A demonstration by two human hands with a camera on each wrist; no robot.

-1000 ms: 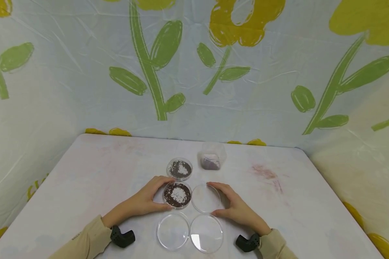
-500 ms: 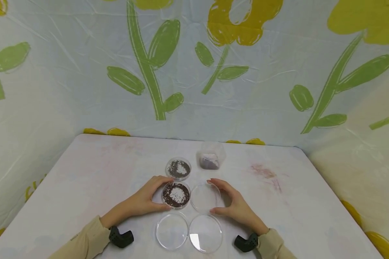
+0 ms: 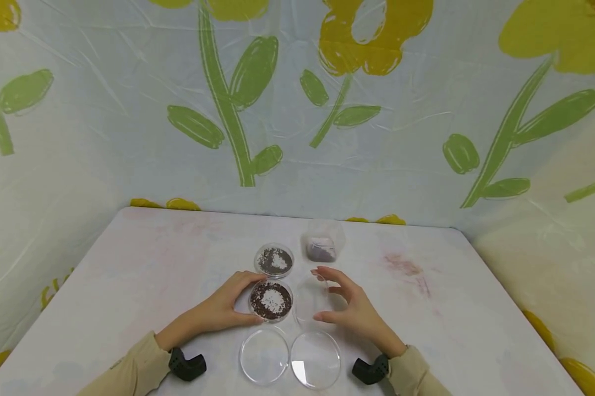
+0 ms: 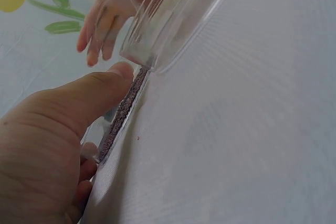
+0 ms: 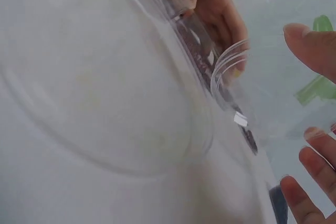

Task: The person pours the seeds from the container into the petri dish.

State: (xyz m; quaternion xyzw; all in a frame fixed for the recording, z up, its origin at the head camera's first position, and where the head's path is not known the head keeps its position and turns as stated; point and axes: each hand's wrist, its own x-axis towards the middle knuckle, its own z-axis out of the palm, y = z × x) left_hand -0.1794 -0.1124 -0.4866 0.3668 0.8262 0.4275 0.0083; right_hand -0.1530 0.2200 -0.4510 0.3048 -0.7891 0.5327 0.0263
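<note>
My left hand [image 3: 223, 304] grips a petri dish [image 3: 271, 300] of dark brown grains topped with white powder, its thumb and fingers round the rim. In the left wrist view the dark layer [image 4: 125, 109] shows through its side. To the right, my right hand [image 3: 351, 309] holds a clear petri dish lid [image 3: 310, 298] by its edge between thumb and fingers. That lid looks tilted, its right side raised; the exact contact is hard to see. Behind stands another filled petri dish [image 3: 274, 260].
Two clear round dishes or lids, a left one [image 3: 264, 356] and a right one [image 3: 316, 359], lie side by side in front. A clear container [image 3: 323, 245] with purplish-grey contents stands at the back. Reddish smears [image 3: 405, 264] mark the white tabletop [image 3: 456, 308].
My right hand has shifted slightly left and up, and the clear lid has gone from lying flat to tilted. The left hand has stayed on the filled dish.
</note>
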